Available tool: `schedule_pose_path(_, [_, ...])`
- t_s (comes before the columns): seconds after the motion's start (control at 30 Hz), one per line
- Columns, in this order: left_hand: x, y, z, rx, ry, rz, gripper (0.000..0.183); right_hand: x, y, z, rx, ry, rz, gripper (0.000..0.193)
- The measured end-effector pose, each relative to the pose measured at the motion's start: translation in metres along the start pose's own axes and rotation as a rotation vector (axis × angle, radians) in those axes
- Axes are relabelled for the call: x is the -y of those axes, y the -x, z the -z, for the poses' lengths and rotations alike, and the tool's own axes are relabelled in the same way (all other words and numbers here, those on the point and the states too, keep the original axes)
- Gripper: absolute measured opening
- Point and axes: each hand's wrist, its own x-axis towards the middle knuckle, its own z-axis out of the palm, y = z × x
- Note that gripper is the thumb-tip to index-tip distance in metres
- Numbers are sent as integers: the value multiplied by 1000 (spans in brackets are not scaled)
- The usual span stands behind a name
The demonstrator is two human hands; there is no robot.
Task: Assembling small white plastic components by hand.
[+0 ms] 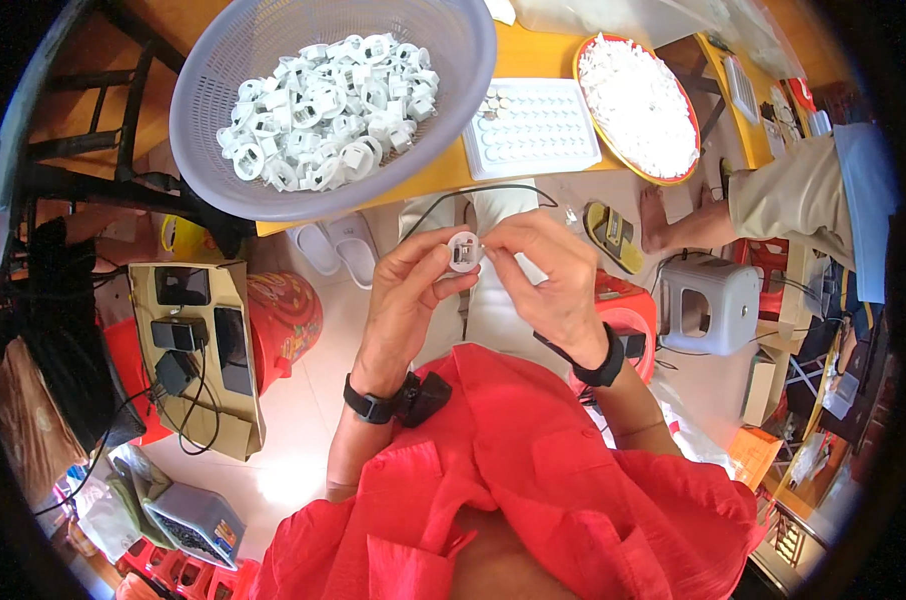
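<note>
The yellow-orange counter (535, 50) crosses the upper frame, bearing a grey mesh basket (465, 60) at upper left, a white pocketed tray (533, 167) at upper centre and a red-rimmed dish (665, 181) at upper right.

Your left hand (410, 280) grips a round white part (464, 254) (your right hand (551, 262) at its three o'clock); a grey basket (205, 105) sits toward eleven o'clock.

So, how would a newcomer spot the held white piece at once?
Start from the red shirt at the lower centre. Just above it, the left hand grips a small round white piece, with the right hand close beside it. Other white pieces lie heaped in the grey basket; this is the only one in hand, its inside partly dark.
</note>
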Motion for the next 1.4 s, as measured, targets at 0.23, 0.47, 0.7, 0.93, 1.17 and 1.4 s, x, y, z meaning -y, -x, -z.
schedule_pose_path(0.23, [0,3,-8,-29,-59,-14,24,-3,9,-9,-60,93,125,20])
schedule_pose_path(0.47, [-1,5,-8,-33,-103,-35,23,-6,12,-8,-11,169,255,27])
schedule_pose_path(0.7, [-3,8,-10,-68,-221,-73,22,-8,15,-9,84,118,290,29])
schedule_pose_path(0.93, [0,6,-10,-60,-296,-40,22,-9,14,-6,133,136,222,23])
schedule_pose_path(1.17, [-2,1,-14,-26,-302,-69,23,-12,12,-4,42,-78,-58,15])
schedule_pose_path(1.4, [3,-1,-14,-13,-323,-33,24,-16,13,3,103,-306,-294,15])
